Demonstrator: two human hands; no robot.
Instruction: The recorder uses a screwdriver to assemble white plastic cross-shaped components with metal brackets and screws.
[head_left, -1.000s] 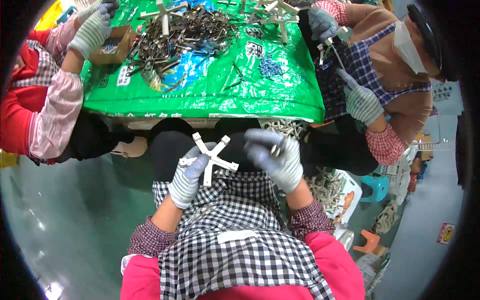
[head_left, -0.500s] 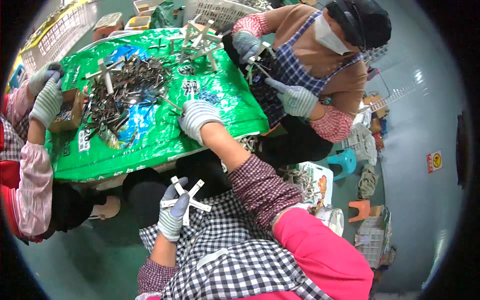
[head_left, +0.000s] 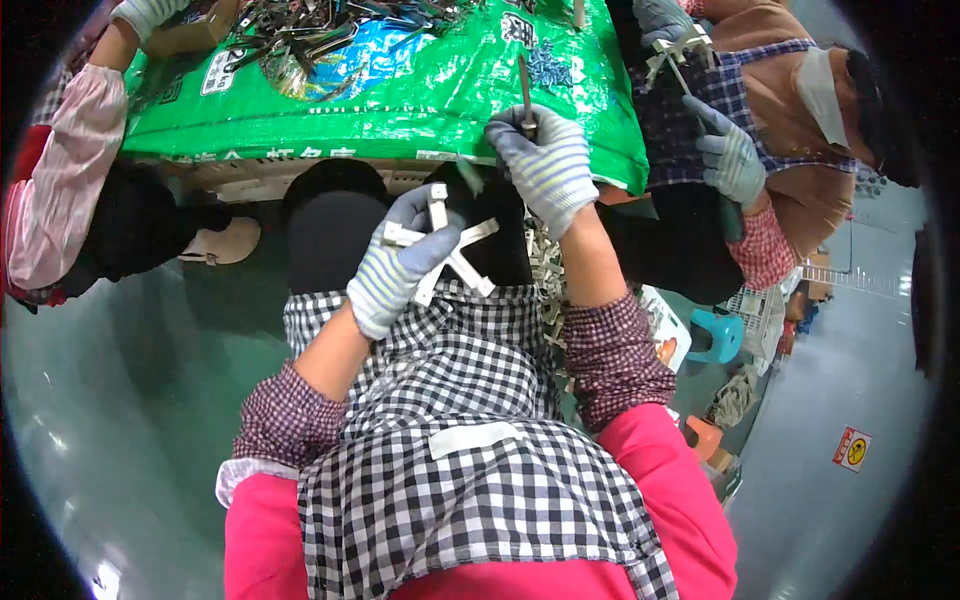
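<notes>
My left hand (head_left: 400, 262), in a grey-and-white striped glove, grips a white star-shaped plastic piece (head_left: 456, 256) with several arms, over my lap. In my right hand (head_left: 548, 165), gloved alike, is a thin rod-like metal tool (head_left: 525, 85), pointing up and away over the table's near edge. Its exact kind I cannot make out. Between my hands a small pale sliver (head_left: 470, 176) shows, smeared by motion. Beyond them lies the green plastic sheet (head_left: 430, 120) covering the table, with a pile of dark and shiny metal strips (head_left: 330, 25) on it.
At right a co-worker's gloved hands (head_left: 735, 165) hold a similar white piece (head_left: 680, 50) and a thin rod. Another person's glove (head_left: 150, 12) is by a cardboard box (head_left: 195, 28) at far left. A blue stool (head_left: 716, 336) stands on the floor at right.
My right hand has drawn back from the metal pile toward my lap, with the rod still in it. My left hand has lifted the white star piece closer to it. The view has turned downward.
</notes>
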